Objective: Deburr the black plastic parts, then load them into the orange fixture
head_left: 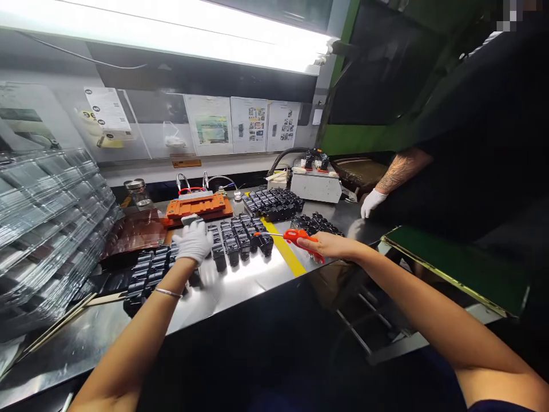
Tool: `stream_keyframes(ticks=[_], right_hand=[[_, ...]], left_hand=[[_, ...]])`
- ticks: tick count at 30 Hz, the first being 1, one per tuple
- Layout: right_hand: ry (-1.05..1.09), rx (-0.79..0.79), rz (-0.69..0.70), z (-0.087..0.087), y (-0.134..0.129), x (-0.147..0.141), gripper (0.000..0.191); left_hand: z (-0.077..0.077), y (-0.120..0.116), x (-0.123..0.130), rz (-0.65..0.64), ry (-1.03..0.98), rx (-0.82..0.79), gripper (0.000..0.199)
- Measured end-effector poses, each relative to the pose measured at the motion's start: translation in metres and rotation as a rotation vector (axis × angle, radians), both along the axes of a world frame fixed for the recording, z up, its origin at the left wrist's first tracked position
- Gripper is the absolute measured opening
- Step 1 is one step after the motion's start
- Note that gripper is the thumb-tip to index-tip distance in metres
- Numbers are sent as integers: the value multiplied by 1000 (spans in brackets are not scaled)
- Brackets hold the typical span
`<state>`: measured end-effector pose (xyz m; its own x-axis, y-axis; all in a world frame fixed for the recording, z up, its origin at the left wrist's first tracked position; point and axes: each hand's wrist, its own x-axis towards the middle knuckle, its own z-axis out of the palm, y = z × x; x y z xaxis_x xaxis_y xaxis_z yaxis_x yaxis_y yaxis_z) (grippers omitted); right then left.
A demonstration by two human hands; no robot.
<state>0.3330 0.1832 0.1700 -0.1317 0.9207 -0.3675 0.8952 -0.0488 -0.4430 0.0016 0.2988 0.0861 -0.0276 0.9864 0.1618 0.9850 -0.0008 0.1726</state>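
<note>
My right hand [326, 246] is bare and shut on red-handled nippers [299, 237], whose thin metal tip points left just above the steel bench top [240, 286]. My left hand [194, 241] wears a white glove and hovers over rows of small black electrical components [232, 245]. A small grey piece [189, 220] shows at its fingertips, and I cannot tell whether the glove holds it. More black components stand in groups [149, 272] [272, 205] [315, 224] around my hands.
An orange fixture [197, 208] sits at the back of the bench, beside a white box unit [315, 186]. Stacked clear plastic trays [47, 223] rise on the left. A yellow tape strip [283, 246] crosses the bench. A co-worker's gloved hand [372, 202] rests at the right.
</note>
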Motion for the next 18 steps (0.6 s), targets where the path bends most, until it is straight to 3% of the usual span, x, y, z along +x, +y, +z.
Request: stream_keyframes(ticks=[4,8,13,18], right_hand=[[-186,-6,18,-19,-39,12,68],[-267,36,-3,-38,-87,30,67],[-270,61,-203,-57,-134,66,67],[-218,52,-327,-81,-151,84,68]], left_hand=[[-1,5,95,-363,7,5,41],[-10,10,157,-501,15,-38,42],[-15,2,178,-465,63,-148,37],[-17,-36,178,-404,36,-204,34]])
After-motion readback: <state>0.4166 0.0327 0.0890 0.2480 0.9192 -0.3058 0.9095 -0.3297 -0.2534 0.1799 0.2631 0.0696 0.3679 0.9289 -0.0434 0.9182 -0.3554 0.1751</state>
